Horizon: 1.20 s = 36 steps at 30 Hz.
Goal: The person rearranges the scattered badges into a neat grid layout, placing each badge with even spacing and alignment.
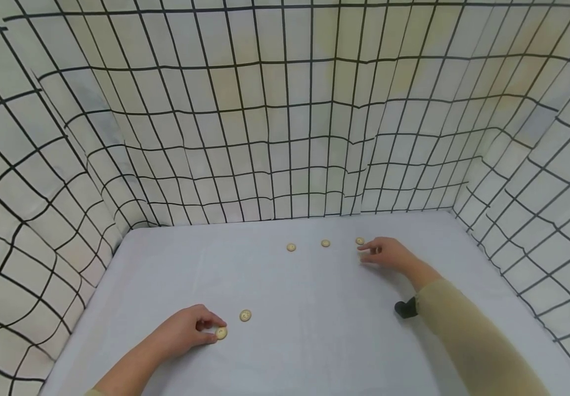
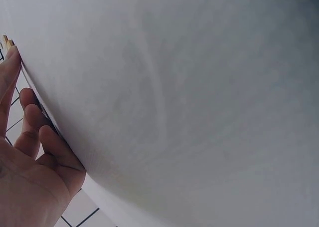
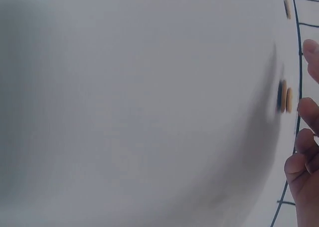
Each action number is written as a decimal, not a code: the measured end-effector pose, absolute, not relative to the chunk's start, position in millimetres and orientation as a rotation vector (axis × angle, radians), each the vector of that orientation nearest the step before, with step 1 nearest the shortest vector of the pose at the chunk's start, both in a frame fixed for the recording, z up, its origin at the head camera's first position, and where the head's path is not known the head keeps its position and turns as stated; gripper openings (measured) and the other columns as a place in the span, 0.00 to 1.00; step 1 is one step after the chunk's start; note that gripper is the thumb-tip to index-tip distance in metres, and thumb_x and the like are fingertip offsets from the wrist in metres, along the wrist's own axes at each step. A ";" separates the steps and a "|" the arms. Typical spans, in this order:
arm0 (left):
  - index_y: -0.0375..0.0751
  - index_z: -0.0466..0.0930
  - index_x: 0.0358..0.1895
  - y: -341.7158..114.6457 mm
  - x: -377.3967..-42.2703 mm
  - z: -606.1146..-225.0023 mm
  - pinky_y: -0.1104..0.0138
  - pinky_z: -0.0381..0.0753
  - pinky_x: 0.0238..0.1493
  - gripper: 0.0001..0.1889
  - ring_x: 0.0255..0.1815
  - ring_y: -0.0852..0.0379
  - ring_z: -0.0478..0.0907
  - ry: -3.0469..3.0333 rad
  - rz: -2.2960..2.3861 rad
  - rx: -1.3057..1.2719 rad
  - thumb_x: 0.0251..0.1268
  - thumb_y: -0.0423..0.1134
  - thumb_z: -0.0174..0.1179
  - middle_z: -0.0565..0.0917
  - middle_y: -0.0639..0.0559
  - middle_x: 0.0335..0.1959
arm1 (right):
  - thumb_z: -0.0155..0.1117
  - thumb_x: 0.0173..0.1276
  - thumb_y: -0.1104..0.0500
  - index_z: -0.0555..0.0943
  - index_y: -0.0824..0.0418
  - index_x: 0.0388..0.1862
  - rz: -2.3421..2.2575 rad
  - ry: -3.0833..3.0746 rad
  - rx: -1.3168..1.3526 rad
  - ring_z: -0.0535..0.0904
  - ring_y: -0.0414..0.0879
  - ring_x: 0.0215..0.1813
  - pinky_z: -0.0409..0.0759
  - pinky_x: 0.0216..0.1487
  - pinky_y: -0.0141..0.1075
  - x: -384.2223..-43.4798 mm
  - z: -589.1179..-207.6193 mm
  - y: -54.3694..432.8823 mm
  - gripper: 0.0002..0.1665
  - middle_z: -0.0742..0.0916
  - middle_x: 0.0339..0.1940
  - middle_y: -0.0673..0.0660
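My left hand (image 1: pixel 188 330), at the lower left of the head view, pinches a small round tan button-like disc (image 1: pixel 221 333) by its edge between thumb and forefinger. In the left wrist view that disc (image 2: pixel 11 43) shows edge-on at the fingertips, while the other fingers curl loosely. Just right of it a second tan disc (image 1: pixel 245 315) lies flat. At the far right my right hand (image 1: pixel 386 254) hovers low, thumb and forefinger apart. Partly hidden by its fingers, a tan disc (image 1: pixel 362 257) lies near another disc (image 1: pixel 359 241); the right wrist view shows both, apart from the fingertips.
Two more tan discs, a left one (image 1: pixel 291 247) and a right one (image 1: pixel 325 243), lie along the back of the white table (image 1: pixel 285 341). White walls with a black grid (image 1: pixel 289 121) enclose the back and sides. A dark wrist-worn device (image 1: pixel 405 308) sticks out at the right sleeve.
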<state>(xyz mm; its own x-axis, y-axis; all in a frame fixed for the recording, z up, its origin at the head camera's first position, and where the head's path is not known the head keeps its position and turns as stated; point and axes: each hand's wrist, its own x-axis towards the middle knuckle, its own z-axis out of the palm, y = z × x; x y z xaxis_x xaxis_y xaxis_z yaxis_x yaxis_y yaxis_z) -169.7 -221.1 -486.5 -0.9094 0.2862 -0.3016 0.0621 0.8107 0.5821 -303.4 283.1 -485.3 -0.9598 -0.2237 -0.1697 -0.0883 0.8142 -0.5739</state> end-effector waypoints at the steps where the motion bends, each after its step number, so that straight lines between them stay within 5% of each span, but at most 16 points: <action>1: 0.60 0.88 0.40 -221.2 -169.6 -486.2 0.65 0.68 0.37 0.13 0.37 0.57 0.68 2.619 0.822 0.262 0.51 0.43 0.76 0.76 0.59 0.35 | 0.73 0.62 0.50 0.85 0.53 0.55 -0.864 2.767 -0.259 0.71 0.49 0.41 0.71 0.38 0.40 -303.2 -484.1 280.2 0.22 0.80 0.37 0.53; 36: 0.57 0.88 0.41 -222.4 -170.7 -486.0 0.66 0.68 0.36 0.12 0.36 0.56 0.68 2.600 0.849 0.300 0.52 0.42 0.75 0.75 0.57 0.33 | 0.77 0.58 0.48 0.88 0.43 0.50 -0.792 2.539 -0.795 0.76 0.41 0.38 0.75 0.40 0.35 -285.1 -481.7 121.7 0.19 0.82 0.32 0.43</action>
<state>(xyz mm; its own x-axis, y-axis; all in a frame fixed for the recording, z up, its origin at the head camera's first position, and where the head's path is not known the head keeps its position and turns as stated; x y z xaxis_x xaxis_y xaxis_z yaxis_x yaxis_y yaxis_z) -170.7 -222.4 -486.0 -0.9019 0.3158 -0.2946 0.0810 0.7937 0.6029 -285.1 121.7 -481.7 -0.7754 -0.6085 -0.1688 -0.4047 0.6840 -0.6069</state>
